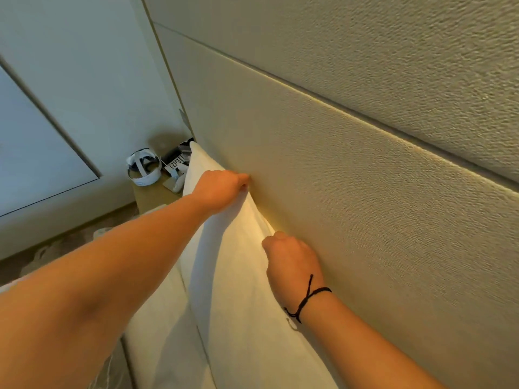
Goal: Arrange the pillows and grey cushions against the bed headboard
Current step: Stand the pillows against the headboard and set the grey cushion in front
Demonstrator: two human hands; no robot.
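the padded beige headboard (365, 164) is filling the right and upper part of the frame, its textured panels divided by a dark seam running from the upper middle down to the right edge. a pale wall with a large framed panel (42, 130) is taking up the upper left.

a white pillow (233, 282) is standing on edge against the headboard, stretching from the centre of the frame down to the bottom middle, its upper corner poking up at centre left. a second white pillow (163, 318) is sitting just in front of it, lower left of centre, touching its face.

the left hand (222, 189) is reaching in from the lower left across the frame, its fingers curling over the pillow's top edge near the centre and gripping the fabric right where it is meeting the headboard. the right hand (292, 262) is coming in from the bottom right, its fingers closing round the same top edge lower down, knuckles lying close to the headboard. a black cord bracelet (307, 300) is circling the right wrist.

at centre left a bedside table (153, 197) is carrying a white headset (143, 169) and, beside it, a remote with buttons (177, 164), partly hidden behind the pillow's corner.
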